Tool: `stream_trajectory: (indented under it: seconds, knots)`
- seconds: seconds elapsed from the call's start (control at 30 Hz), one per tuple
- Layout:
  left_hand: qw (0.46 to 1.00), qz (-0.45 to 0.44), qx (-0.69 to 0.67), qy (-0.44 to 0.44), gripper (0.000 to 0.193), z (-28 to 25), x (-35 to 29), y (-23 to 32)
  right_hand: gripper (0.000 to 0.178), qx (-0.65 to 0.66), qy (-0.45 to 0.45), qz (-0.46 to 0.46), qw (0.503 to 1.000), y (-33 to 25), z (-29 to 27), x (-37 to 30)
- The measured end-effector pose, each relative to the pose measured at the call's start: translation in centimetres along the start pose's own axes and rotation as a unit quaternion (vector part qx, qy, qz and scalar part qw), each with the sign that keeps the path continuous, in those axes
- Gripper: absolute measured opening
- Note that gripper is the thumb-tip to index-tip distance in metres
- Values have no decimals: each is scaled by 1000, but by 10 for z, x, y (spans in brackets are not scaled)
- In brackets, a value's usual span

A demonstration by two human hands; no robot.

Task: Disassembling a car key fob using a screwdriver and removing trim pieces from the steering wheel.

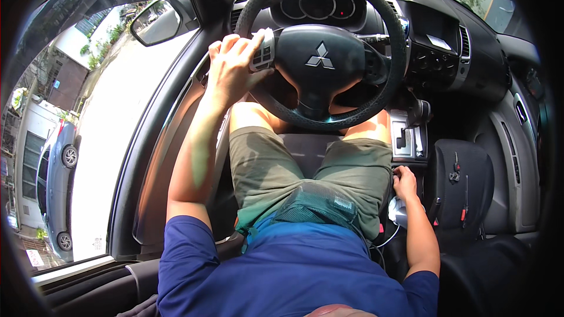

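Steering wheel (320,58) is met at its left edge by the spread left hand (232,71); light pressure is best; the right hand's (404,183) grip cannot be told.

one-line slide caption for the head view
Left hand at the steering wheel, right hand low beside the olive shorts.

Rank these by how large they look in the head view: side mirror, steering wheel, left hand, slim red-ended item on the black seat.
1. Steering wheel
2. Left hand
3. Side mirror
4. Slim red-ended item

Apparent size only; distances from the camera differ.
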State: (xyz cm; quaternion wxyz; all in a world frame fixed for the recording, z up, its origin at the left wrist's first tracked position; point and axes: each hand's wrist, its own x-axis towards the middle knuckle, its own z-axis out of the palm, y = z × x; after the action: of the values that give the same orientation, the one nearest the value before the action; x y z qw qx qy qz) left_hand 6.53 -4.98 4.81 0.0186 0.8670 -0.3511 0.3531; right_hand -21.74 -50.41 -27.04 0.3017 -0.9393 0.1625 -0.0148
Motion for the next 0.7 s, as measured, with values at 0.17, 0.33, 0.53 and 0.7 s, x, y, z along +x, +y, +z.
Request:
stream_trajectory:
  seconds: [0.17, 0.33, 0.53, 0.7]
  knots:
    - [1000, 22, -5, 10, 87, -4, 8, 1, 18, -11, 9, 0, 1000, 5, 0, 0]
    - [999, 28, -22, -2, 85, -1, 12, 0, 17, -10, -5, 6, 1000, 1, -2, 2]
    - [999, -44, 11, -17, 82, 2, 5, 15, 17, -13, -6, 11, 1000, -3, -4, 2]
    - [991, -33, -107, 75, 80, 17, -6, 3, 17, -4, -7, 10, 1000, -2, -3, 1]
